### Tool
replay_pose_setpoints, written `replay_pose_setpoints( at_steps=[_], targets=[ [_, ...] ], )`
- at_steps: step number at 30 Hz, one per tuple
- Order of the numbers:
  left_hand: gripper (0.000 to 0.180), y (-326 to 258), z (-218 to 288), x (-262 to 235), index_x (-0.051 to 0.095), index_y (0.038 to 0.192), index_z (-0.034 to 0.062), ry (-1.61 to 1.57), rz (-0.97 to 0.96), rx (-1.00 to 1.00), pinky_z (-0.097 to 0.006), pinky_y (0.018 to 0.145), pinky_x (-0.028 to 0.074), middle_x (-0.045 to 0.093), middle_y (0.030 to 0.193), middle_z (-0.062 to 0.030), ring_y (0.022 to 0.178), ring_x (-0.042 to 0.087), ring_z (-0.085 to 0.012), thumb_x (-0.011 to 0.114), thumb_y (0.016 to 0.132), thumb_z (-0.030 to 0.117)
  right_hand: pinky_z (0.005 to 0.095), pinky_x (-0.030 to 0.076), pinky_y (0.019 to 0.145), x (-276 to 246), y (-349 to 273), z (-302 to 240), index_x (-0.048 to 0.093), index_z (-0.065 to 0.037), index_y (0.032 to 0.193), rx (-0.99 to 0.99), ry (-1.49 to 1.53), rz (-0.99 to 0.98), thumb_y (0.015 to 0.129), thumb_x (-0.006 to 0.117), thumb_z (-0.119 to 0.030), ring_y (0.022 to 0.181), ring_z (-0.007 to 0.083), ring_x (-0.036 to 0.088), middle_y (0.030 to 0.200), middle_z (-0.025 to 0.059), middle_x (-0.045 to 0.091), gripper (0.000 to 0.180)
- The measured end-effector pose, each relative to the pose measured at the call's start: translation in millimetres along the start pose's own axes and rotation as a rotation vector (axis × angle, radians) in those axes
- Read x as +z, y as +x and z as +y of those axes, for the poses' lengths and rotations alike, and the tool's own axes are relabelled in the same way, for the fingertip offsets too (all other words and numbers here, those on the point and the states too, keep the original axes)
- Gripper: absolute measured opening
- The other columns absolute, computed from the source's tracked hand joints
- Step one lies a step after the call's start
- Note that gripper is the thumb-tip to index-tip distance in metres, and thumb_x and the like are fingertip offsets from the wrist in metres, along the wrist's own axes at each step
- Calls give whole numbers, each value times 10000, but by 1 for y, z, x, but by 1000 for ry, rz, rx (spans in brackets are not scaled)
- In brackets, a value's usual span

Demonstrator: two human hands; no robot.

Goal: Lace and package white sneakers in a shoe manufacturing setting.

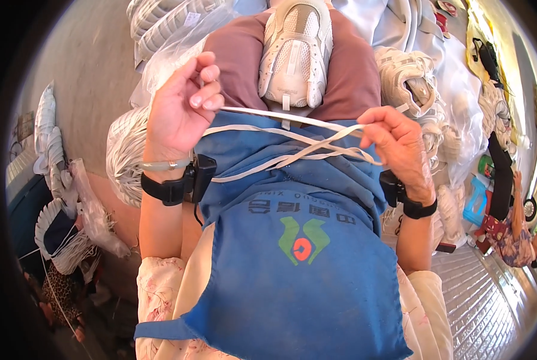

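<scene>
Right hand [394, 141]: fingertips pinching white lace [321, 144]. Left hand [187, 102]: curled at lace, hold unclear. Shoe [292, 66] beyond grip. Likely straightening lace; next needs crossed strands parted.

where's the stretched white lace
In the head view, the white lace stretches across the centre, between the left hand and the right hand, over the blue apron, just below the shoe.

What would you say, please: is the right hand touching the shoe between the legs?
No, the right hand pinches a white lace, clearly apart from the shoe.
</scene>
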State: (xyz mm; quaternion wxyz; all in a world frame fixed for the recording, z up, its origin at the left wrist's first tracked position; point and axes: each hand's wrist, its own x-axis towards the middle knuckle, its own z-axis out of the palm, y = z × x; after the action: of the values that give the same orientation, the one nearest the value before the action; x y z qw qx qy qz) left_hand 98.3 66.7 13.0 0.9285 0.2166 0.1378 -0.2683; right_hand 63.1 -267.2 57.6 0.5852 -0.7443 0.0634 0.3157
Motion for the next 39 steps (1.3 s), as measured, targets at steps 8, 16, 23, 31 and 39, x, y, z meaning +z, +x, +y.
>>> replay_pose_setpoints(
  at_steps=[8,16,23,31,39],
  targets=[
    [237,-44,71,-19,552,1105,-5,275,156,328,-189,484,321,514,824,-20,547,386,-55,454,1002,185,166,320,471,-44,36,66,637,-8,985,40,84,385,916,563,-116,519,10,423,713,-4,612,148],
    [220,-35,-7,29,568,1145,68,1220,326,146,-203,448,341,477,625,34,485,419,-62,546,951,170,362,490,669,-28,31,50,658,-26,996,-457,-1015,662,827,632,-99,684,269,611,846,87,642,185],
    [303,2,-60,31,604,1082,101,2171,-220,305,-399,562,465,618,721,-105,651,615,-309,595,789,27,341,504,663,29,38,26,629,-47,993,-600,-963,40,810,597,-10,758,285,629,923,101,589,190],
    [219,2,-57,16,646,985,87,2418,-300,165,-406,560,478,598,739,-93,644,610,-318,598,775,47,359,475,603,27,52,37,613,-41,905,-585,-1083,24,819,596,-44,695,282,605,794,99,534,88],
    [166,-12,-13,24,632,982,-4,1616,65,212,-320,802,494,621,864,-99,862,628,-214,533,921,114,364,490,672,-7,47,22,646,-10,925,-331,-603,319,840,576,-59,757,332,627,813,145,641,120]
  ],
)
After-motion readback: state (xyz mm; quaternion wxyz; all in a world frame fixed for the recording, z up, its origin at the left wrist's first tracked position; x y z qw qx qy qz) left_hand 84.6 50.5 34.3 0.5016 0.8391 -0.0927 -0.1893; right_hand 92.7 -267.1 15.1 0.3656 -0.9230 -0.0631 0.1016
